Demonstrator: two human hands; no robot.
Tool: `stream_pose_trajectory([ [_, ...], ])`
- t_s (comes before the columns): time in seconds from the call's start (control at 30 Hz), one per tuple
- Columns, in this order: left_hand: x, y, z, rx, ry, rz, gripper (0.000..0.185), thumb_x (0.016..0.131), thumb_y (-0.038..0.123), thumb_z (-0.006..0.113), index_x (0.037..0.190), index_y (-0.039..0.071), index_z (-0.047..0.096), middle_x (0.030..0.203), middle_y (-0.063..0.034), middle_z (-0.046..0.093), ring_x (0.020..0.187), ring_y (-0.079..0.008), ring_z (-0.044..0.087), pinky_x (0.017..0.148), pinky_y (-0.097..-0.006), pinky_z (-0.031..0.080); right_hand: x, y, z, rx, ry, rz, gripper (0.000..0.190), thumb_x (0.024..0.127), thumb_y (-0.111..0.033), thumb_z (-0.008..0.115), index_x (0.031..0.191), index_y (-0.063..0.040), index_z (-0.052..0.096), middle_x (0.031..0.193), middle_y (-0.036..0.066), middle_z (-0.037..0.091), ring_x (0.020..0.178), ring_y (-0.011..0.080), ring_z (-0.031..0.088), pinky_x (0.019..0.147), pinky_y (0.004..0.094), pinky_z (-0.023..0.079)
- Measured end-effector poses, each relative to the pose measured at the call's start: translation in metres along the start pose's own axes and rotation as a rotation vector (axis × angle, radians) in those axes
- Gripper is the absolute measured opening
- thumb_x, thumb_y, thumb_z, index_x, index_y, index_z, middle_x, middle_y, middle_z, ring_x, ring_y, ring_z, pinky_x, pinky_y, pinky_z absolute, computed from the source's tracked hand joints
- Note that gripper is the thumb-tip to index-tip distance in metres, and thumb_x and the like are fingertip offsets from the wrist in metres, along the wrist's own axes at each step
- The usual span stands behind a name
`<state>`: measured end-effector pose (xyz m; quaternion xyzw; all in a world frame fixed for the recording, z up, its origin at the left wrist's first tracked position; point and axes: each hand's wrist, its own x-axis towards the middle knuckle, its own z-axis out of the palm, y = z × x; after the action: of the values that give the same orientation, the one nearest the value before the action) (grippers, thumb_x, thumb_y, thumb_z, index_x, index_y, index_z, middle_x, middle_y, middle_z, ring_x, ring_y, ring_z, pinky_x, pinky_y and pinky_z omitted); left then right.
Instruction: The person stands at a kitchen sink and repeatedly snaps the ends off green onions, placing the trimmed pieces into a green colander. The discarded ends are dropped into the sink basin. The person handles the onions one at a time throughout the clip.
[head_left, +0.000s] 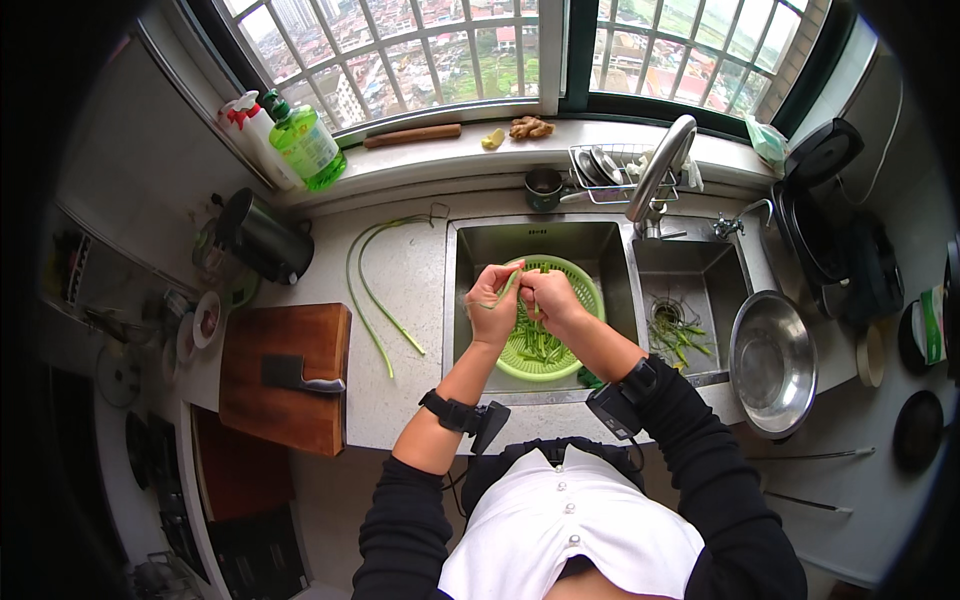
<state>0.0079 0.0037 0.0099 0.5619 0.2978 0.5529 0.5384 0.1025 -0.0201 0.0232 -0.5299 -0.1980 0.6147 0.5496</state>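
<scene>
My left hand (493, 306) pinches a long green stem (510, 283), apparently a garlic scape, its thin end trailing beside the palm. Close against it, my right hand (553, 300) is closed around green stem pieces, with short ends poking out above and below the fist. Both hands are over a light green plastic colander (596, 289) standing in the large basin of a steel sink (471, 247). Cut green pieces (536, 345) lie in the colander, partly hidden by my hands. Two whole stems (360, 300) curve across the counter to the left.
Left on the counter, a cleaver (289, 373) rests on a wooden cutting board (247, 337). Stem scraps (679, 334) surround the small basin's drain. A steel bowl (776, 360) sits right of it. The faucet (660, 176) rises behind; ginger (531, 127) lies on the sill.
</scene>
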Motion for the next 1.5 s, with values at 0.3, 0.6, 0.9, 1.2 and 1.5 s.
stream_pose_trajectory([
  [0.3, -0.001, -0.002, -0.019, -0.148, 0.074, -0.589, 0.014, 0.077, 0.003, 0.046, 0.091, 0.003, 0.045, 0.079, -0.0067, 0.055, 0.072, -0.0133, 0.054, 0.069, -0.0232, 0.044, 0.007, -0.052, -0.048, -0.091, -0.175, 0.042, 0.015, 0.08, -0.016, 0.045, 0.082, -0.004, 0.053, 0.055, -0.004, 0.043, 0.043, 0.0041, 0.034, 0.035, 0.0177, 0.023],
  [0.6, 0.003, 0.014, -0.016, -0.473, -0.128, -0.92, 0.004, 0.077, 0.006, 0.043, 0.078, 0.007, 0.047, 0.057, 0.0041, 0.039, 0.048, -0.0054, 0.034, 0.046, -0.0199, 0.031, -0.003, -0.039, -0.042, -0.216, -0.268, -0.078, 0.02, 0.084, -0.02, 0.042, 0.089, -0.004, 0.053, 0.062, -0.004, 0.046, 0.044, 0.0029, 0.037, 0.037, 0.0165, 0.028],
  [0.9, -0.003, 0.026, -0.011, -0.11, -0.299, -0.843, 0.011, 0.079, 0.017, 0.05, 0.077, 0.007, 0.053, 0.051, 0.0095, 0.034, 0.041, -0.0004, 0.027, 0.039, -0.0154, 0.021, -0.014, -0.032, -0.032, -0.393, -0.265, -0.153, 0.02, 0.083, -0.024, 0.047, 0.084, -0.006, 0.055, 0.058, -0.005, 0.044, 0.047, 0.0014, 0.038, 0.037, 0.0158, 0.029],
  [1.2, 0.003, 0.011, -0.027, -0.272, -0.231, -0.923, 0.003, 0.075, 0.009, 0.05, 0.073, 0.007, 0.051, 0.052, 0.007, 0.036, 0.039, -0.0017, 0.027, 0.035, -0.0165, 0.02, -0.016, -0.033, -0.033, -1.237, -0.334, -0.505, 0.02, 0.078, -0.018, 0.049, 0.085, 0.0, 0.053, 0.076, 0.017, 0.057, 0.072, 0.0281, 0.054, 0.067, 0.0342, 0.041],
  [1.5, 0.022, 0.02, -0.055, -0.174, -0.075, -0.793, 0.007, 0.08, 0.014, 0.046, 0.075, 0.009, 0.048, 0.057, 0.0056, 0.038, 0.044, -0.0027, 0.032, 0.039, -0.0164, 0.026, 0.028, 0.0, -0.084, -1.261, -0.092, 0.196, 0.023, 0.07, -0.022, 0.056, 0.076, 0.0, 0.057, 0.065, 0.014, 0.055, 0.067, 0.0192, 0.055, 0.059, 0.0311, 0.042],
])
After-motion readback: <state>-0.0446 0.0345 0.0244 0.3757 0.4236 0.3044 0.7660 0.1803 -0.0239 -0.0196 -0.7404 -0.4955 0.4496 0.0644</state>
